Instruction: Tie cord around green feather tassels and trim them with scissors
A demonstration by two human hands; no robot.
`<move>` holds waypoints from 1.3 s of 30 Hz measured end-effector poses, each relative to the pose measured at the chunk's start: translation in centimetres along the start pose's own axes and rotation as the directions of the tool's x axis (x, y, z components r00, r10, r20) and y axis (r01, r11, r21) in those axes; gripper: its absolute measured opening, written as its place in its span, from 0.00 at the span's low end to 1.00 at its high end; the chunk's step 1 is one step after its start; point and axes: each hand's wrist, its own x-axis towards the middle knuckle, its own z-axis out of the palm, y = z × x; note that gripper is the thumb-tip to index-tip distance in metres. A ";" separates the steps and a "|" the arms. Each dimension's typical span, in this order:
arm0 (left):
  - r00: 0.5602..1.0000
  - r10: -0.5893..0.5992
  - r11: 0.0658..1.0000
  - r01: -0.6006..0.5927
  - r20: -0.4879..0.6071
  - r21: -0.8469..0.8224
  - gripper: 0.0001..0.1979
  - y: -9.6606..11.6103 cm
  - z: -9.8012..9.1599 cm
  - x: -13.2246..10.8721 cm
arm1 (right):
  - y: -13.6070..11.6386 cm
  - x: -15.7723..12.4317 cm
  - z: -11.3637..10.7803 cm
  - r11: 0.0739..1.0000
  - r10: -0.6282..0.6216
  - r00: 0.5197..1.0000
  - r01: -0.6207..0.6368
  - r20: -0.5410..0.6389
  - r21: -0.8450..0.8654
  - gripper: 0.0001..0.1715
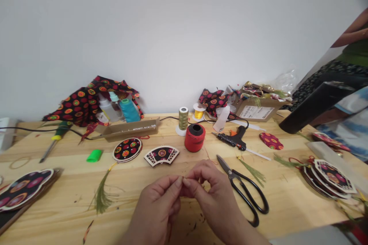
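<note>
My left hand (162, 203) and my right hand (211, 195) meet at the fingertips above the front of the table, both pinched closed. A speck of red thread (183, 177) shows between them; most of it is hidden by the fingers. Just beyond stands a spool of red thread (194, 139). Black-handled scissors (244, 189) lie partly open beside my right hand. A fan-shaped wooden piece with patterned fabric (161, 155) rests beyond my left hand, next to a round fabric-covered piece (127, 150) with a green tassel (102, 195).
A glue gun (234, 138) lies right of the red spool. Behind are a green spool (183, 119), a cardboard tray (130, 129) and a filled box (255, 109). Finished-looking ornaments (330, 178) are stacked at right. A screwdriver (54, 141) lies left. A person (352, 53) stands at right.
</note>
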 end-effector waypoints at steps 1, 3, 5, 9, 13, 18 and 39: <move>1.000 0.007 1.000 -0.007 0.004 0.018 0.13 0.0 0.0 -0.1 | -0.1 0.1 -0.1 1.000 0.015 1.000 -0.015 0.002 -0.001 0.07; 1.000 0.022 0.998 -0.023 0.017 0.057 0.13 -0.1 -0.2 -0.2 | -0.2 0.3 -0.3 1.000 0.030 0.999 -0.030 0.016 -0.006 0.08; 0.999 0.031 0.995 -0.034 0.036 0.095 0.14 -0.2 -0.4 -0.3 | -0.2 0.5 -0.6 0.998 0.061 0.997 -0.061 0.053 -0.002 0.09; 0.998 0.024 0.989 -0.033 0.062 0.146 0.17 -0.4 -0.6 -0.4 | -0.1 0.9 -0.9 0.983 0.165 0.978 -0.173 0.127 0.054 0.04; 0.996 -0.009 0.980 -0.008 0.083 0.200 0.17 -0.9 -0.8 -0.1 | 0.1 1.2 -1.4 0.967 0.173 0.963 -0.206 0.208 0.150 0.14; 0.987 -0.054 0.966 0.014 0.150 0.259 0.18 -1.3 -1.4 0.2 | 0.2 1.5 -2.3 0.975 0.027 0.945 -0.097 0.325 0.202 0.13; 0.972 -0.050 0.995 0.029 0.231 0.093 0.14 -0.3 -0.8 -0.2 | 0.0 1.5 -2.8 0.999 0.031 0.970 -0.040 0.242 0.033 0.10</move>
